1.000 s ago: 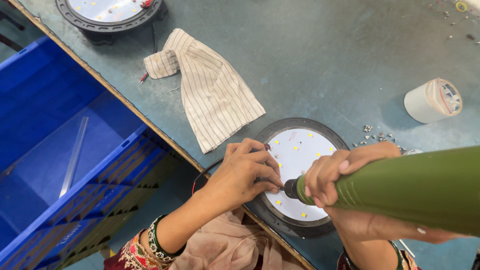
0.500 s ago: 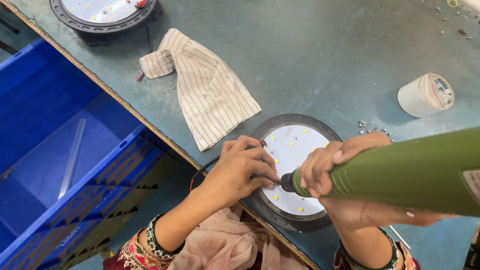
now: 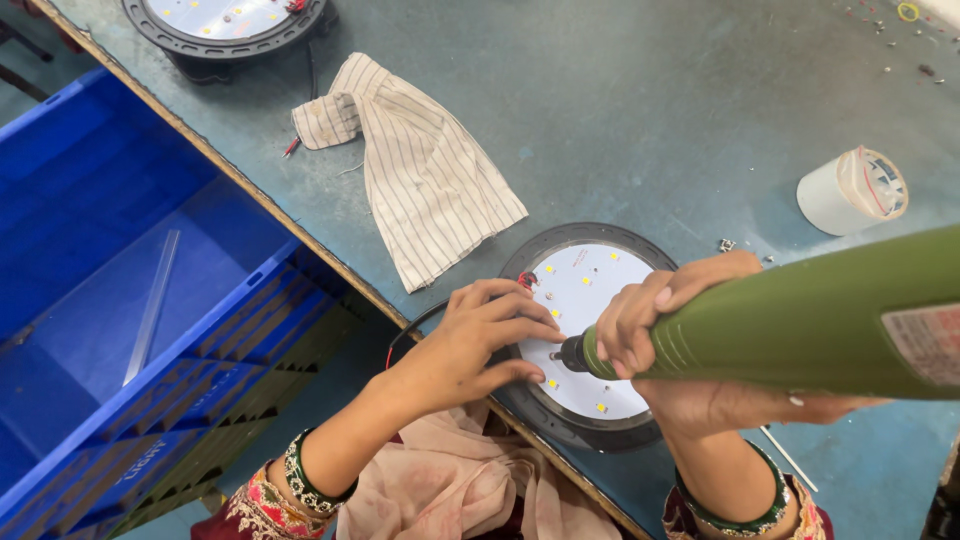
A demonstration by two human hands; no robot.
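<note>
A round lamp (image 3: 590, 275) with a black rim and a white disc of small yellow chips lies at the table's near edge. My left hand (image 3: 480, 345) rests on its left rim, fingers spread over the white disc. My right hand (image 3: 680, 350) grips a thick green electric screwdriver (image 3: 820, 315), whose dark tip touches the disc near my left fingertips. Red and black wires run off the lamp's left side under my left hand.
A striped cloth (image 3: 420, 165) lies behind the lamp. A second round lamp (image 3: 225, 20) sits at the far left. A white tape roll (image 3: 852, 190) and loose screws (image 3: 725, 245) lie to the right. A blue crate (image 3: 120, 300) stands beside the table.
The view has shifted slightly. My left fingers have slid a little further onto the white disc, and the screwdriver tip stays on the same spot.
</note>
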